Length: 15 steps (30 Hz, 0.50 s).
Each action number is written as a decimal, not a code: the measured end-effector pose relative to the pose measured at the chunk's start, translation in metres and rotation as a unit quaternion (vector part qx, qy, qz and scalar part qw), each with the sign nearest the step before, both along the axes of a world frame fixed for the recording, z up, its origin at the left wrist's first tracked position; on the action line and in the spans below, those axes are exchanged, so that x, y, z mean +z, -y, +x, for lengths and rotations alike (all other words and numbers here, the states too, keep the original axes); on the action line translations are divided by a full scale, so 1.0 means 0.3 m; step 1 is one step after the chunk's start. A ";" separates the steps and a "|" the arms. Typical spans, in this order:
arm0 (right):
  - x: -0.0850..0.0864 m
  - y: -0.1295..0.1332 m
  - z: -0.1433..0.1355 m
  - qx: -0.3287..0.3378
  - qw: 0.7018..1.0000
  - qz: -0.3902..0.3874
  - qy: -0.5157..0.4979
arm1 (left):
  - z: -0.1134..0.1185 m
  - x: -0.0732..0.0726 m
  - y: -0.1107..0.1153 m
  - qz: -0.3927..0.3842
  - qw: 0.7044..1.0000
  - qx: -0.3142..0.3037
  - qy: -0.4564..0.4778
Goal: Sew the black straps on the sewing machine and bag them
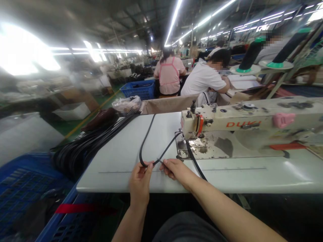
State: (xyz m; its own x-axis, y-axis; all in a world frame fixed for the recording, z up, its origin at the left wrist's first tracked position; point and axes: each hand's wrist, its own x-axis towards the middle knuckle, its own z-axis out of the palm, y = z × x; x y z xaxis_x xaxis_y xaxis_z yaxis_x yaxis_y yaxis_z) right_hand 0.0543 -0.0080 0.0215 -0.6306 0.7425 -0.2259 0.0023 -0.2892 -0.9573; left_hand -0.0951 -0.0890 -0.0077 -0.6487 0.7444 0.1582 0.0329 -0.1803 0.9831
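Note:
My left hand (140,173) pinches a narrow black strap (141,151) between thumb and fingertips, just above the front part of the white table. From there the strap loops back over the tabletop on one side and runs to the sewing machine's needle area on the other. In my right hand (174,168), closed, is a small thin metal tool (159,161); its tip meets the strap close to my left fingertips. Most of the tool is hidden in my fingers, so its kind is unclear. The sewing machine (242,121) stands to the right, with black strap also coming out toward me.
A thick bundle of black straps (85,148) hangs over the table's left edge. Below it are blue plastic crates (25,164). Black thread cones (252,55) stand behind the machine. Two people (169,75) sit working beyond the table, near another blue crate (138,89).

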 end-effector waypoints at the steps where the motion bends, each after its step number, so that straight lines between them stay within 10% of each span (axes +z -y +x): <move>1: 0.002 -0.001 -0.006 0.008 1.000 0.003 0.004 | -0.002 -0.001 0.007 0.001 1.000 0.002 -0.001; 11: 0.004 -0.002 0.032 -0.035 0.974 0.195 0.109 | -0.024 0.031 0.048 -0.042 0.998 0.009 -0.045; 15: 0.012 0.008 0.140 -0.087 0.815 0.433 0.375 | -0.083 0.016 0.048 -0.083 0.995 -0.014 -0.052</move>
State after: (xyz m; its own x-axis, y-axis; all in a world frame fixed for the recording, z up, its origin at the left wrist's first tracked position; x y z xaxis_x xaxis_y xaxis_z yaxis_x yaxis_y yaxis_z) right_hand 0.0962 -0.0103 0.0252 -0.4253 0.8913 0.1571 0.7119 0.4367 -0.5500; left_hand -0.1199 -0.1035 -0.0030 -0.6147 0.7828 0.0965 0.1329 -0.0178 0.9910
